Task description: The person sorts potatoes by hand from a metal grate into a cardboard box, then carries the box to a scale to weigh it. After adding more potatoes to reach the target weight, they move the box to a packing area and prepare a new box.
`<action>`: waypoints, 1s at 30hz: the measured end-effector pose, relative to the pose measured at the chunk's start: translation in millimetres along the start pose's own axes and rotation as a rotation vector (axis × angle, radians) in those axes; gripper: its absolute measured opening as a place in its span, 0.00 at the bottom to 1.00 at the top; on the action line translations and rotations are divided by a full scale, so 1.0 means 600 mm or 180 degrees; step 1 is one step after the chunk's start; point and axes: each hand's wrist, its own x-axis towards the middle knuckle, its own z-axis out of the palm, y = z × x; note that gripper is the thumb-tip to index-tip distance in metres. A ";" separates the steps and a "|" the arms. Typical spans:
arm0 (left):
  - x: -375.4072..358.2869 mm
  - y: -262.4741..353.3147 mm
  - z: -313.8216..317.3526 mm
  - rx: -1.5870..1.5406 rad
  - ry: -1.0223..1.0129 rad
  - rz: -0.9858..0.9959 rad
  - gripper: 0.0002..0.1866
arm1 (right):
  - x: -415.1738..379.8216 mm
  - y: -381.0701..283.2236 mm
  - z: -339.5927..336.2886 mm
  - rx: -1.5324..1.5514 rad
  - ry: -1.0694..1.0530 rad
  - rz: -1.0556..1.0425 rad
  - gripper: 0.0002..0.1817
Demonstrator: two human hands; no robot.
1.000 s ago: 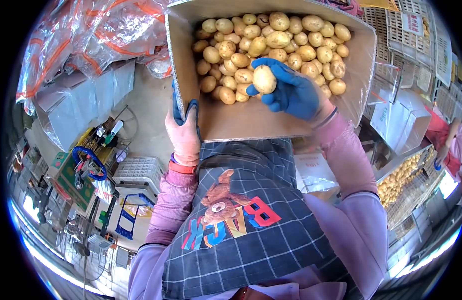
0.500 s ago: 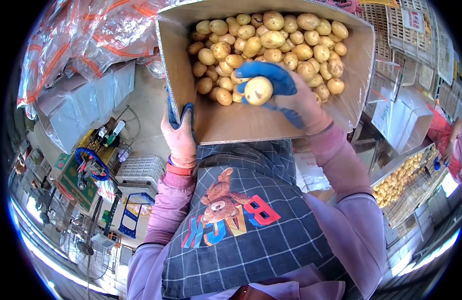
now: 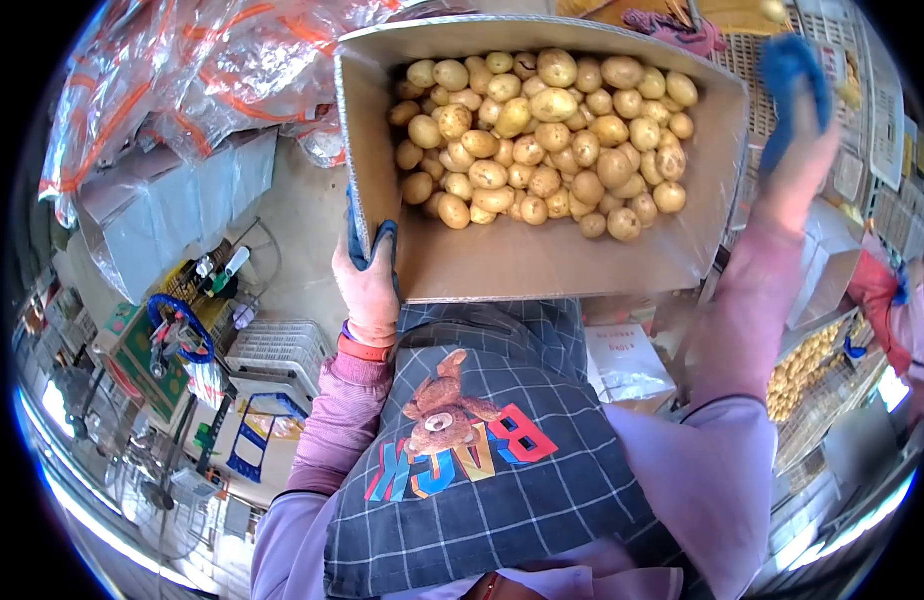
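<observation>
A cardboard box (image 3: 552,270) holds many round, yellow-brown potatoes (image 3: 527,150), piled toward its far side. Its left wall is gripped by my left hand (image 3: 370,275), in a blue-and-pink glove, fingers outside and thumb over the edge. Beyond the box's right side, my right hand (image 3: 797,100) is raised and blurred by motion, its blue-gloved fingers and thumb apart and no object visible between them. A small yellowish round thing (image 3: 774,10) appears just beyond those fingertips, separate from the hand.
Clear plastic with orange strips (image 3: 212,80) lies at upper left, above a wrapped carton (image 3: 182,200). Plastic crates (image 3: 842,110) stand at right, near more potatoes (image 3: 802,370). Part of another person's red sleeve (image 3: 877,295) shows at the right edge.
My right hand has left the box, moving up and right; the potato it held is out of its grasp. The box and my left hand sit slightly lower in view.
</observation>
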 end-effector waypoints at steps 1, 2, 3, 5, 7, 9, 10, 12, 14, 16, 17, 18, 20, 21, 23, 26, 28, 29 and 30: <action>0.001 -0.005 -0.001 0.0086 0.0040 0.0182 0.19 | -0.043 0.015 0.000 -0.0698 -0.0802 0.0002 0.18; 0.000 -0.007 -0.003 0.0103 0.0038 0.0159 0.19 | -0.088 0.025 0.016 -0.0553 -0.1203 0.0567 0.19; 0.004 -0.008 -0.002 0.0040 0.0033 0.0273 0.19 | -0.109 0.048 0.013 -0.0939 -0.1071 0.0632 0.24; 0.003 -0.007 -0.005 0.0045 -0.0063 0.0245 0.20 | -0.132 0.112 0.015 -0.0346 -0.0828 0.1014 0.26; 0.005 -0.009 -0.007 -0.0019 -0.0086 0.0225 0.19 | -0.134 0.169 0.029 -0.0046 -0.0598 0.1228 0.30; 0.001 -0.011 -0.005 -0.0069 -0.0008 0.0139 0.18 | -0.124 0.198 0.053 -0.0500 -0.0703 0.0815 0.31; 0.000 -0.012 -0.004 -0.0088 -0.0009 0.0140 0.18 | -0.120 0.193 0.058 0.0042 -0.0717 0.1162 0.31; 0.002 -0.014 -0.004 -0.0192 -0.0042 0.0143 0.18 | -0.136 0.183 0.071 0.0986 -0.0689 0.1537 0.31; 0.007 -0.018 -0.004 -0.0187 -0.0041 0.0216 0.19 | -0.159 0.187 0.084 0.0030 -0.1234 0.1854 0.33; 0.004 -0.017 -0.007 -0.0163 -0.0081 0.0274 0.21 | -0.177 0.183 0.128 0.0538 -0.1348 0.1991 0.33; 0.003 -0.013 -0.009 -0.0115 -0.0054 0.0183 0.20 | -0.182 0.173 0.147 0.0571 -0.1509 0.1843 0.33; 0.003 -0.009 -0.008 -0.0061 -0.0020 0.0095 0.18 | -0.187 0.159 0.168 0.0614 -0.1672 0.1694 0.33; 0.001 -0.005 -0.003 -0.0221 0.0019 0.0070 0.18 | -0.198 0.123 0.210 -0.0603 -0.2016 0.0094 0.34; 0.002 -0.007 -0.002 -0.0302 0.0119 -0.0047 0.18 | -0.213 0.105 0.235 -0.0697 -0.2217 -0.0001 0.34; 0.006 -0.018 -0.002 -0.0425 0.0132 0.0073 0.19 | -0.248 0.065 0.277 -0.1163 -0.2570 -0.0414 0.34; 0.009 -0.030 -0.005 -0.0409 0.0016 0.0201 0.20 | -0.294 0.002 0.292 -0.2114 -0.3340 -0.1353 0.32; 0.004 -0.018 0.001 -0.0405 -0.0053 0.0226 0.22 | -0.304 -0.026 0.259 -0.2375 -0.4083 -0.1818 0.24; 0.003 -0.015 -0.001 -0.0329 -0.0060 0.0237 0.22 | -0.323 -0.017 0.237 -0.2222 -0.3993 -0.1777 0.22; 0.003 -0.014 -0.002 -0.0264 -0.0063 0.0244 0.23 | -0.341 -0.001 0.213 -0.2075 -0.3911 -0.1743 0.19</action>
